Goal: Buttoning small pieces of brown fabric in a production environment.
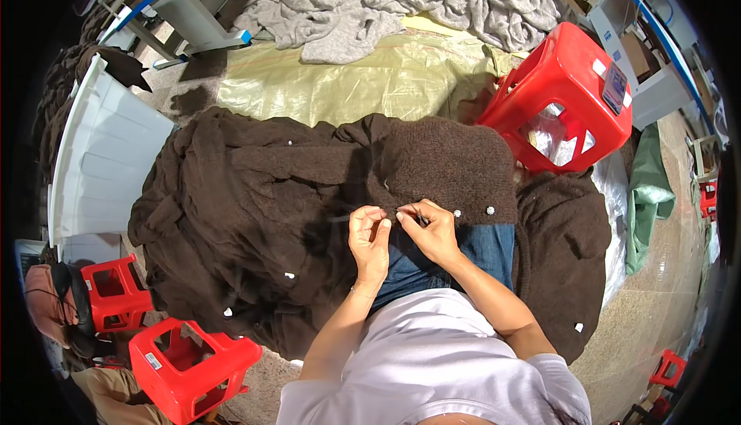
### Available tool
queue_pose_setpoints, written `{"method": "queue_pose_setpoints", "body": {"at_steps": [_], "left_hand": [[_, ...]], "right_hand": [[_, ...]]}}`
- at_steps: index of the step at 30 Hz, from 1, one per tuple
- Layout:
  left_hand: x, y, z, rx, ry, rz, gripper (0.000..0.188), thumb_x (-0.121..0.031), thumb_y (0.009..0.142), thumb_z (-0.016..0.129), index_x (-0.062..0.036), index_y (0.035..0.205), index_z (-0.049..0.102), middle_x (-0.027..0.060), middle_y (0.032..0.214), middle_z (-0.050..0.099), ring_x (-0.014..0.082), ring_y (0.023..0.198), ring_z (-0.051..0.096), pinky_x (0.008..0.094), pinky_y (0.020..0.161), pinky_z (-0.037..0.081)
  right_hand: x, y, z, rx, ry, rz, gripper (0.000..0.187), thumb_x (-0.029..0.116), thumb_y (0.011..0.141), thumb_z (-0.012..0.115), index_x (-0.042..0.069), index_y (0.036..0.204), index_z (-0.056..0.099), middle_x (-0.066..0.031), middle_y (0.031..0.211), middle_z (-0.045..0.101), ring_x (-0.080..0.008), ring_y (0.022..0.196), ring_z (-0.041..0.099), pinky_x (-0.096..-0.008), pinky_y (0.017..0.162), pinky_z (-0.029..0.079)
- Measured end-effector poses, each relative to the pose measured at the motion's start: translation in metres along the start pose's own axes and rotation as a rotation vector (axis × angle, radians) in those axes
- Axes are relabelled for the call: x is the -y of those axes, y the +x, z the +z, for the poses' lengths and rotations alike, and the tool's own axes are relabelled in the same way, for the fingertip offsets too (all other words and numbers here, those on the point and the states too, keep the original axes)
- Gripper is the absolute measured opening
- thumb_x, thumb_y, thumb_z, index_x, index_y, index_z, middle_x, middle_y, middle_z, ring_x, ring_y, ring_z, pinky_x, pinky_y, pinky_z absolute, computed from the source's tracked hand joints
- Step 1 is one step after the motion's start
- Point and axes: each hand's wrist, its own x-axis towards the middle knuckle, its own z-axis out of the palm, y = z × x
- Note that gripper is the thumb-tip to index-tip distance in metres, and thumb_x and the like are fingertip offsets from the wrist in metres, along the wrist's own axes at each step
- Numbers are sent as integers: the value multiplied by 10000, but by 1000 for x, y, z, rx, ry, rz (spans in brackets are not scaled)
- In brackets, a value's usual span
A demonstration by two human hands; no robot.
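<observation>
Across my lap lies a dark brown knit garment [448, 159], its near edge running just beyond my fingertips. Two small pale, shiny buttons [490, 210] sit along that edge, to the right of my right hand. My left hand [369, 246] is closed in a pinch at the edge; what lies between its fingertips is too small to name. Close beside it, my right hand [432, 232] is also pinched, thumb against fingers. A dark bit shows at its fingers, but I cannot make out what it is. The fingertips of both hands nearly meet.
A large brown knit pile [239, 193] with pale buttons spreads to the left. Red stools [567, 85] stand at far right and near left [193, 371]. A white bin [108, 155] is at left. Grey knits [332, 0] lie on yellowish sheeting [324, 81] beyond.
</observation>
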Motion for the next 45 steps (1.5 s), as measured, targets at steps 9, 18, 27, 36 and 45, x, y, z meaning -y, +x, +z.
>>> {"method": "queue_pose_setpoints", "body": {"at_steps": [9, 18, 27, 36, 45], "left_hand": [[6, -1, -1, -23, -123, -77, 320, 90, 879, 602, -55, 1152, 518, 11, 1029, 563, 87, 978, 532, 221, 887, 432], [12, 2, -7, 3, -115, -152, 248, 65, 901, 587, -27, 1132, 591, 18, 1079, 595, 81, 983, 539, 221, 906, 429], [12, 4, -9, 60, -166, -159, 290, 53, 915, 578, -12, 1196, 549, 52, 1074, 607, 109, 976, 578, 235, 909, 452], [11, 7, -15, 80, -246, -216, 317, 39, 902, 601, -19, 1206, 532, 55, 1062, 609, 120, 977, 590, 243, 907, 457], [6, 6, -10, 65, -227, -224, 278, 87, 905, 551, -7, 1166, 574, 37, 1038, 604, 84, 945, 559, 219, 880, 438]], "right_hand": [[-7, -2, 2, -9, -11, -17, 182, 102, 819, 663, -24, 938, 719, -137, 792, 672, -195, 707, 662, -304, 646, 504], [-11, -2, 3, -6, -26, -34, 173, 70, 826, 672, -7, 969, 728, -88, 786, 666, -133, 723, 633, -267, 645, 485], [-14, -1, 7, -13, -120, -63, 158, 59, 808, 674, -10, 943, 718, -105, 806, 678, -162, 720, 661, -276, 640, 502], [-4, 0, 3, 4, -86, -156, 208, 66, 796, 673, 19, 994, 715, -77, 824, 640, -134, 639, 590, -266, 571, 458], [-1, -1, 0, 41, -116, -81, 200, 67, 796, 643, -4, 971, 710, -135, 862, 658, -265, 788, 684, -330, 703, 525]]}}
